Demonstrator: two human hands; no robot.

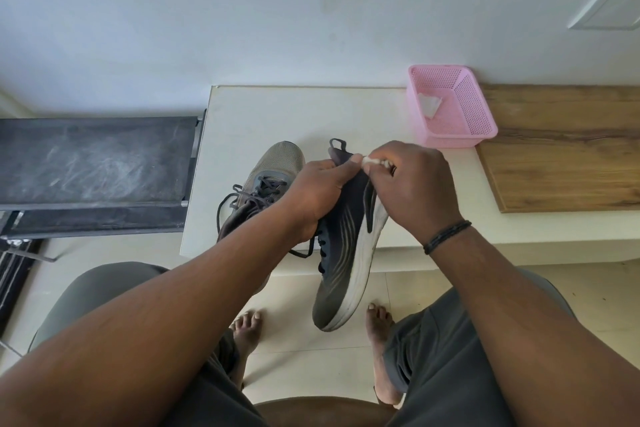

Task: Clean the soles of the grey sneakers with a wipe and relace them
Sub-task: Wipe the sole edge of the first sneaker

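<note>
Left hand [318,191] gripping dark sneaker [346,253], overhanging bench [311,114] front edge; right hand [412,184] pinching wipe [367,160] at heel. Second sneaker [266,180] lying just left; pink basket [450,107] sitting behind.

Right hand [412,184] hides most of the wipe [367,160].

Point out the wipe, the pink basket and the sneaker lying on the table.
Wipe [371,161], head view: the white bit showing between the fingertips.
Pink basket [479,116], head view: its right perforated wall.
Sneaker on the table [284,156], head view: its tan mesh toe.
</note>
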